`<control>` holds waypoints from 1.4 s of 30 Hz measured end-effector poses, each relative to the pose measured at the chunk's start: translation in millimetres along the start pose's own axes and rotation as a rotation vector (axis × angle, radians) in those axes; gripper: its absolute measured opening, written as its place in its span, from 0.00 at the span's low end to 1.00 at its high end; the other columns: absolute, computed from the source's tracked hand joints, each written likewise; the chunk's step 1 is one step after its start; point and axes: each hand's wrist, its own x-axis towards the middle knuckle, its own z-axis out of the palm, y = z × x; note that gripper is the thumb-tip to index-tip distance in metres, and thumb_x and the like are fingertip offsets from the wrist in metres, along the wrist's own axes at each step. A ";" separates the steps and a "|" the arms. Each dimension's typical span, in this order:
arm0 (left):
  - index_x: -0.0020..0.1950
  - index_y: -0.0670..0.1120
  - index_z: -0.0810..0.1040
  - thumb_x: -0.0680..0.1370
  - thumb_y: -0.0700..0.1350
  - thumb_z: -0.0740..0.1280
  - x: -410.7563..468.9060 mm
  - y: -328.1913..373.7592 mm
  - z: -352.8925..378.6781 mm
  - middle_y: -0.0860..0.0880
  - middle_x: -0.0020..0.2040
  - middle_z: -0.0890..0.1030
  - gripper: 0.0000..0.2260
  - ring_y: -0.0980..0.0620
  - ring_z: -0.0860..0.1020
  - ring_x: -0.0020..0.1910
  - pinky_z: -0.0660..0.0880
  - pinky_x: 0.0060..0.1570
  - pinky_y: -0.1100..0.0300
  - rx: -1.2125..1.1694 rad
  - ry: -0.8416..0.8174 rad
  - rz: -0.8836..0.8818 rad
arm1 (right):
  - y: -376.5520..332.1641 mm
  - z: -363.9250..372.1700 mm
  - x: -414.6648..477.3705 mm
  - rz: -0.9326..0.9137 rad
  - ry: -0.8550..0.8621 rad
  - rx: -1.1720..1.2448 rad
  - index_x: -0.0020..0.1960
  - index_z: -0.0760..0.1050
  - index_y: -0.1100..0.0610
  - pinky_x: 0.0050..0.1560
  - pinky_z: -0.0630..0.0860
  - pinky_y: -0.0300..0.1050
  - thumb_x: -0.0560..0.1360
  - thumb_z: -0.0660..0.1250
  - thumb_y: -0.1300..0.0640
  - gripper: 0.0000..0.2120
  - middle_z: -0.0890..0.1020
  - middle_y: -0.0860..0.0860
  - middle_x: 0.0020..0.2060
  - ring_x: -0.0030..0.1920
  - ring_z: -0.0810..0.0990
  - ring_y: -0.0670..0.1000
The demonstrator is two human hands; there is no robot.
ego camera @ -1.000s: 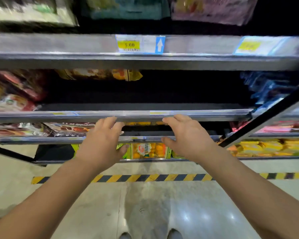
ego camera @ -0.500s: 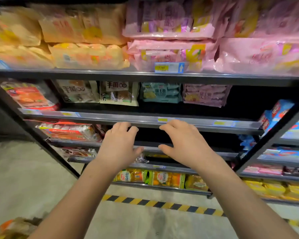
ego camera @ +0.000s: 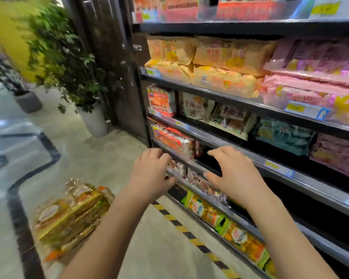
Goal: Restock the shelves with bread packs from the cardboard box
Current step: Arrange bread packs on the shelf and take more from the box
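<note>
Neither hand holds anything: left hand (ego camera: 152, 175) and right hand (ego camera: 235, 174) hover palm-down, fingers loosely spread, in front of a mid-height shelf (ego camera: 302, 179) edge; contact with it unclear. Bread packs (ego camera: 69, 215) lie piled on the floor (ego camera: 159, 258) at lower left, well apart from both hands.

Bright, motion blur, edges warped.

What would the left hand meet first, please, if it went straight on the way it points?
Probably the red packs just beyond the left hand, or that shelf's front rail first; depth is unclear.
</note>
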 end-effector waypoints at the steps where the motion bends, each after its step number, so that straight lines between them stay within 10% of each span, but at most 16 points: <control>1: 0.73 0.52 0.70 0.77 0.61 0.68 -10.1 -11.6 -2.5 0.48 0.73 0.68 0.27 0.45 0.64 0.74 0.65 0.70 0.51 -0.003 -0.015 -0.050 | -12.9 1.7 3.8 -0.034 -0.005 0.004 0.77 0.65 0.47 0.71 0.67 0.51 0.79 0.67 0.41 0.29 0.70 0.47 0.73 0.73 0.69 0.52; 25: 0.75 0.54 0.67 0.76 0.63 0.68 -213.0 -398.0 14.5 0.48 0.76 0.67 0.30 0.45 0.63 0.76 0.65 0.74 0.49 -0.014 -0.152 -0.628 | -386.1 159.3 98.0 -0.416 -0.186 0.069 0.75 0.68 0.48 0.66 0.72 0.51 0.80 0.63 0.40 0.26 0.73 0.48 0.69 0.70 0.72 0.52; 42: 0.76 0.55 0.68 0.78 0.62 0.67 -135.7 -542.3 87.9 0.48 0.78 0.66 0.29 0.46 0.62 0.77 0.65 0.74 0.49 -0.083 -0.261 -0.716 | -458.7 285.1 261.4 -0.450 -0.330 0.044 0.75 0.68 0.49 0.67 0.70 0.52 0.79 0.66 0.42 0.27 0.72 0.50 0.70 0.70 0.72 0.53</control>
